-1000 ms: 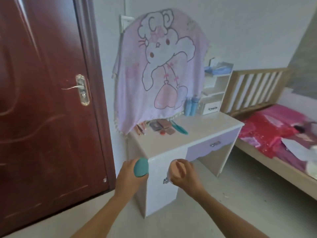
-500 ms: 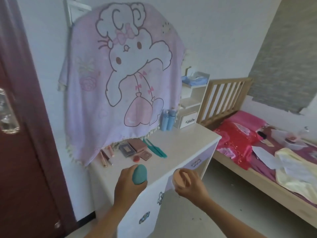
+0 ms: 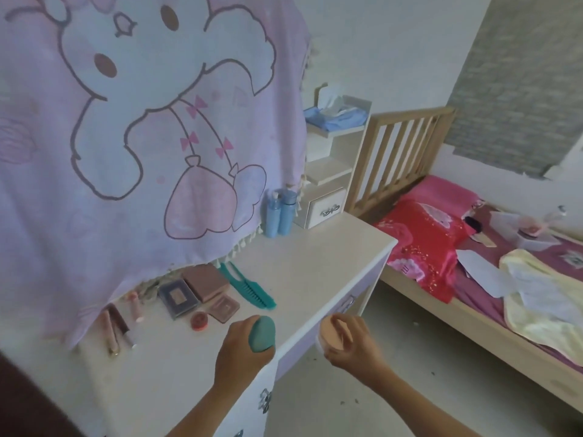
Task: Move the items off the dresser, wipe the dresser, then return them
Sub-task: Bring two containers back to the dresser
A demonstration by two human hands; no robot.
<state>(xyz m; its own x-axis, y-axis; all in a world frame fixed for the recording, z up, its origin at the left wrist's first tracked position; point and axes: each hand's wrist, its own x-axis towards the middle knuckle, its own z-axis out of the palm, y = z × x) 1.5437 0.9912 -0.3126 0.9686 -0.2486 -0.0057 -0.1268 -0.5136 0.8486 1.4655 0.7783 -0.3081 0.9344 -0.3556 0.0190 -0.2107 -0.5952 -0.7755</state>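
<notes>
Left hand point(image 3: 239, 357), fingers curled round a teal egg-shaped makeup sponge point(image 3: 262, 334), held over the front edge of the dresser point(image 3: 299, 279). Right hand point(image 3: 350, 348), just off that edge, grips a peach powder puff point(image 3: 331, 332). Further back on the dresser top lie a small red pot point(image 3: 199, 320), compacts point(image 3: 206, 282), lip tubes point(image 3: 137, 305) and a teal comb point(image 3: 249, 287). At its rear stand two blue bottles point(image 3: 280, 212). With both hands loaded, the step is probably the return. The next move calls for setting sponge and puff on bare surface near the compacts, without knocking the pot.
</notes>
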